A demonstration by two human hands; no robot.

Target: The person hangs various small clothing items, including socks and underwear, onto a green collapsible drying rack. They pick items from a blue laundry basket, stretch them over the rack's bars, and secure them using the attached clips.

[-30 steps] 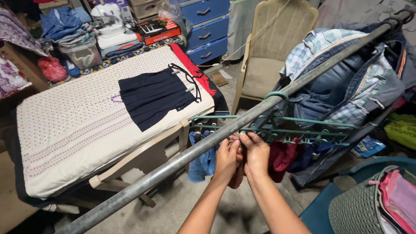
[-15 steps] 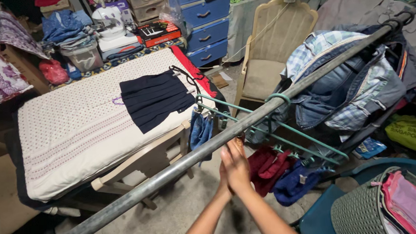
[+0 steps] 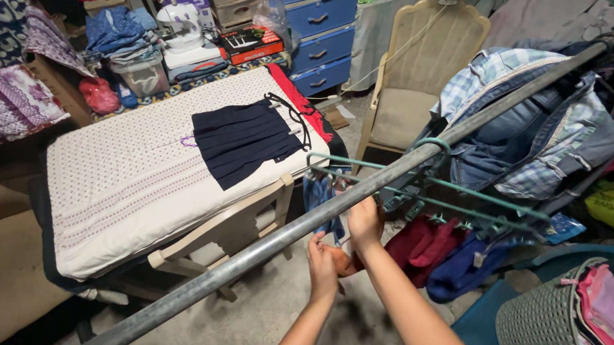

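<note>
Clip-hanger frame (image 3: 463,210) in green plastic hangs by its hook from the long metal rail (image 3: 268,241), carrying a blue cloth (image 3: 320,196), a dark red one (image 3: 423,247) and a deep blue one (image 3: 466,269). It looks light, springy and apt to swing, best steadied at a bar near a clip. Below its left end dangles a small orange-brown cloth (image 3: 339,260), soft and limp. The right hand (image 3: 363,222) reaches up to the frame's near bar, fingers curled; what they pinch I cannot tell. The left hand (image 3: 321,263) closes on the orange-brown cloth.
</note>
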